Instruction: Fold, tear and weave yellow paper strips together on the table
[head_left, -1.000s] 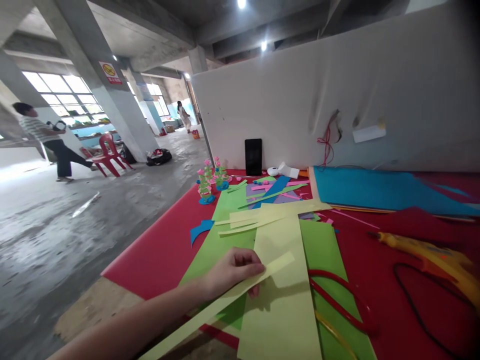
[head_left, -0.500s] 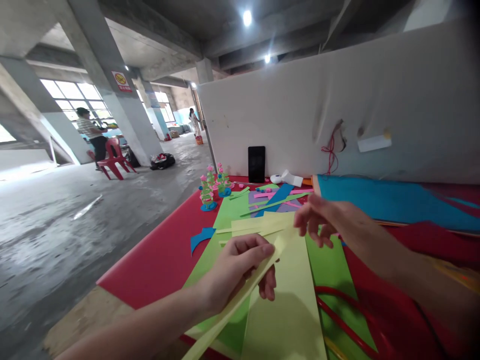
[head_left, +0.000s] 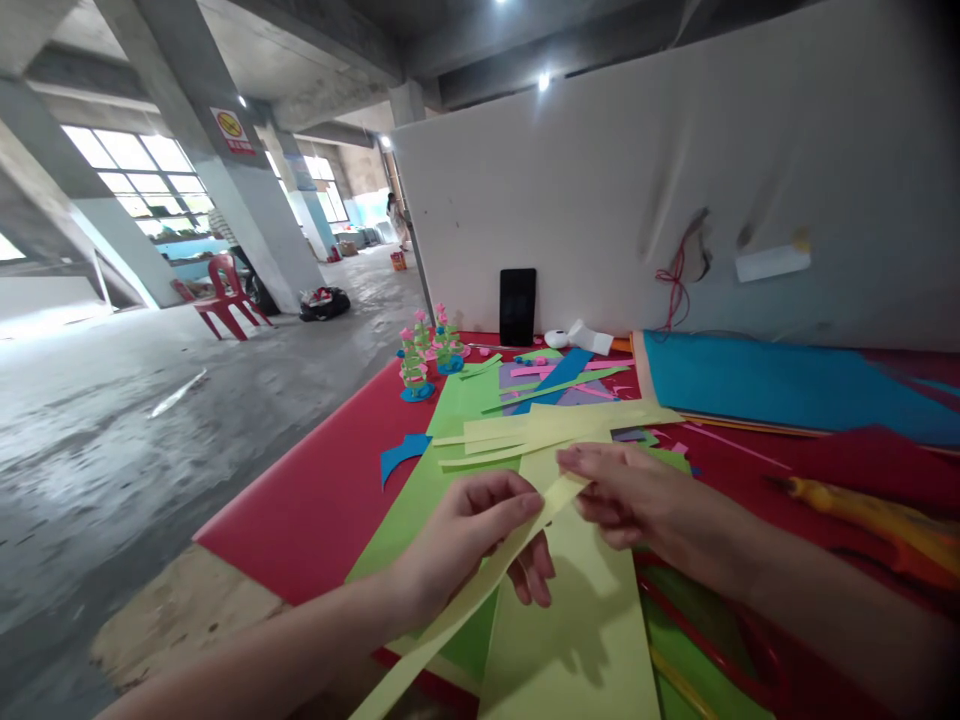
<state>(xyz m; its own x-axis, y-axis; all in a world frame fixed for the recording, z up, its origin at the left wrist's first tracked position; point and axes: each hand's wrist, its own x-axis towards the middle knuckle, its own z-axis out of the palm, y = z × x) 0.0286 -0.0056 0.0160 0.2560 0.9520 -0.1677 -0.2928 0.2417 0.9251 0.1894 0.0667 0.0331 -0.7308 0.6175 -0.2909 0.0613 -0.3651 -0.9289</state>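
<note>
A long pale yellow paper strip [head_left: 487, 575] runs diagonally between my hands, its lower end trailing down past my left forearm. My left hand [head_left: 487, 540] pinches it between thumb and fingers near the upper end. At that upper end, the thumb and fingertips of my right hand [head_left: 630, 490] close on the strip's tip. Beneath both hands lies a wider pale yellow sheet [head_left: 562, 620], on top of green paper [head_left: 405, 500]. Further pale yellow strips [head_left: 555, 425] are spread just beyond my fingers.
Small paper trees [head_left: 415, 375] with blue bases stand at the back left. A black phone [head_left: 517, 307] leans on the white partition [head_left: 585, 200]. Right of my hands lie a yellow-orange glue gun [head_left: 877, 510], red looped handles [head_left: 705, 640] and blue sheets [head_left: 780, 380]. A red chair [head_left: 225, 295] stands beyond.
My right hand has come down and inward to the strip's upper end and closed on it. My left hand keeps its pinch. The view has shifted slightly, showing the glue gun more fully.
</note>
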